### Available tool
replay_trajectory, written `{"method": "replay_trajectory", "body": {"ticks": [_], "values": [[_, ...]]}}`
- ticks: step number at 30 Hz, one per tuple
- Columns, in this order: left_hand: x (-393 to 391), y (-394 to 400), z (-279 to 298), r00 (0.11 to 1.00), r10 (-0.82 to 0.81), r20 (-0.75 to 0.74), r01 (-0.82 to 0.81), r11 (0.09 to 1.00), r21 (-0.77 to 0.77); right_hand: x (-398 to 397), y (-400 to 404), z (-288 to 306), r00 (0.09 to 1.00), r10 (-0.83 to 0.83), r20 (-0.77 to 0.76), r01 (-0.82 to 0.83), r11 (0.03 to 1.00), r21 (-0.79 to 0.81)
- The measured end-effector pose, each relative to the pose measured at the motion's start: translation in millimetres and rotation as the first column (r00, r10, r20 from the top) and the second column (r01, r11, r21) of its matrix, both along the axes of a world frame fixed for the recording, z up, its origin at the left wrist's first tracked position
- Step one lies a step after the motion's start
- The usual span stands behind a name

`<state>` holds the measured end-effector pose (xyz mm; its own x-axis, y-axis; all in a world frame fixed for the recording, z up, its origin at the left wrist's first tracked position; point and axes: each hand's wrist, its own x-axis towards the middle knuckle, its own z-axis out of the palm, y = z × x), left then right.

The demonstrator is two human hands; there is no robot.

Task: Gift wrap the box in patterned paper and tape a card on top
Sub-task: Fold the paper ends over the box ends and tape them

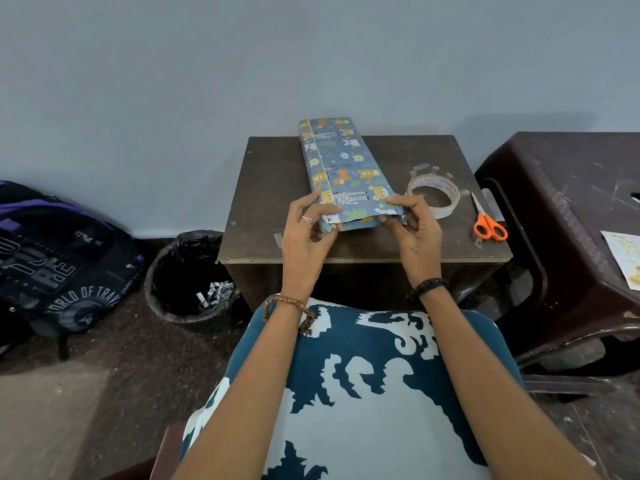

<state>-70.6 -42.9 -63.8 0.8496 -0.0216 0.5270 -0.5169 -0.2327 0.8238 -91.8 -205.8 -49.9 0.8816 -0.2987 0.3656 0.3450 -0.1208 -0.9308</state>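
Observation:
A long box (341, 164) wrapped in blue animal-print paper lies lengthwise on the small dark wooden table (270, 188), its far end past the table's back edge. Strips of tape hold the paper's seam. My left hand (304, 237) pinches the paper at the box's near left corner. My right hand (412, 226) pinches the folded paper at the near right corner. A roll of clear tape (433, 197) lies just right of the box. A card (623, 258) rests on the brown plastic stool at the right edge.
Orange-handled scissors (488, 223) lie right of the tape roll, with cut tape pieces stuck along the table edges. A black bin (187, 282) with paper scraps stands left of the table. A dark backpack (62, 261) lies on the floor. A brown plastic stool (561, 237) stands on the right.

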Motion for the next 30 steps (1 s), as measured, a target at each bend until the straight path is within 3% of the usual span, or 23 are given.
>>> {"method": "replay_trajectory", "body": {"ticks": [4, 8, 20, 30], "values": [[-3.0, -1.4, 4.6, 0.999, 0.025, -0.036, -0.023, 0.999, 0.032, 1.5, -0.5, -1.8, 0.999, 0.030, -0.026, -0.029, 0.999, 0.025], [-4.0, -2.0, 6.6, 0.998, 0.067, 0.017, -0.069, 0.990, 0.126, 1.4, -0.4, -0.4, 0.999, 0.041, -0.002, -0.041, 0.999, -0.004], [-4.9, -6.1, 6.3, 0.993, 0.112, 0.029, -0.115, 0.979, 0.166, 6.3, -2.1, -5.8, 0.999, 0.000, 0.036, -0.001, 1.000, 0.013], [-0.5, -7.2, 3.6, 0.991, 0.131, 0.023, -0.133, 0.966, 0.223, 5.9, 2.6, -9.7, 0.988, -0.154, 0.021, 0.156, 0.977, -0.147]]}}
